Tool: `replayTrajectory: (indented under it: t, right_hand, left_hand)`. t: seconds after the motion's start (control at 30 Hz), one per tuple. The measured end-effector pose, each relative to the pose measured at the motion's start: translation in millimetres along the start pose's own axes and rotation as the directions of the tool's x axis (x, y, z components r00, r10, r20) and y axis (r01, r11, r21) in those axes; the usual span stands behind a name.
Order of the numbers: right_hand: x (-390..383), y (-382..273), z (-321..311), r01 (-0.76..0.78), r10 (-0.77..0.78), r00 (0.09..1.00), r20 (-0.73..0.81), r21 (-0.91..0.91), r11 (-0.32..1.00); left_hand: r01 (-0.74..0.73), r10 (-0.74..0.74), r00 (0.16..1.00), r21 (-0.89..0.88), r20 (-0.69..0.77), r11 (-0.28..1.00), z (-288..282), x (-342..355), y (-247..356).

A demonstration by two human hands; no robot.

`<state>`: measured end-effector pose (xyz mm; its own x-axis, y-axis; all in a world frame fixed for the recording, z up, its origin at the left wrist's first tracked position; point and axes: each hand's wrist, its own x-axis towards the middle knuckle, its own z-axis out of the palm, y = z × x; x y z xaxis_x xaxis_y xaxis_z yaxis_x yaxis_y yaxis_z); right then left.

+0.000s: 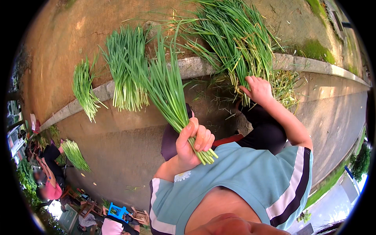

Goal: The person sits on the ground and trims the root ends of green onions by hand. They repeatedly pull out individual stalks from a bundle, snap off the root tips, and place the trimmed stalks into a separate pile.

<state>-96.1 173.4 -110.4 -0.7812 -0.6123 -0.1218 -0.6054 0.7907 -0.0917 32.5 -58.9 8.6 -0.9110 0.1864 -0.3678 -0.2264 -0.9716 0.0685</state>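
Note:
My left hand (pixel 192 141) is closed around the stem ends of a bunch of garlic chives (pixel 172 94), whose long green leaves fan up and away from me. The pale cut ends stick out below the fist. My right hand (pixel 259 89) rests at the stem end of a large loose pile of garlic chives (pixel 235 43). Its thumb stands apart from the fingers, and the fingertips touch the stalks, partly hidden among them. Left of the held bunch lie a thick heap of chives (pixel 127 66) and a smaller bundle (pixel 84 88), both across the curb.
A stone curb (pixel 192 66) runs between bare earth and the paved ground (pixel 129 156). Dry yellowish trimmings (pixel 286 88) lie beside the big pile. Another bundle of chives (pixel 76 154) is at the left, near seated people. A blue stool (pixel 117 210) stands at the lower left.

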Motion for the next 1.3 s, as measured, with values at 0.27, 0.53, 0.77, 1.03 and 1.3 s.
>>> replayTrajectory:
  t: [0.27, 0.53, 0.77, 1.03, 1.3]
  right_hand:
    - [6.4, -3.7, 52.8, -0.161, 0.196, 0.908, 0.369, -0.123, 0.979]
    - [27.1, -12.5, 51.8, -0.228, 0.288, 0.79, 0.541, -0.177, 0.957]
    - [27.1, -11.3, 42.5, -0.474, 0.459, 0.697, 0.551, -0.126, 0.871]
    - [17.1, 4.9, 21.2, -0.556, 0.536, 0.727, 0.43, -0.092, 0.826]
    - [4.5, 28.9, 48.9, -0.805, 0.607, 0.588, 0.534, 0.457, 0.378]
  left_hand:
    - [0.007, -0.007, 1.0, -0.012, -0.02, 1.0, 4.6, -4.3, 2.1]
    - [0.03, -0.027, 0.997, -0.038, 0.078, 0.999, 2.2, -8.9, 1.8]
    - [0.041, -0.032, 0.994, -0.077, 0.109, 0.996, 3.3, -12.9, 4.1]
    - [0.001, 0.008, 0.995, -0.086, 0.1, 0.996, 5.0, -19.0, 8.4]
    - [0.015, -0.006, 0.992, -0.062, 0.129, 0.998, 0.9, -20.8, 9.3]
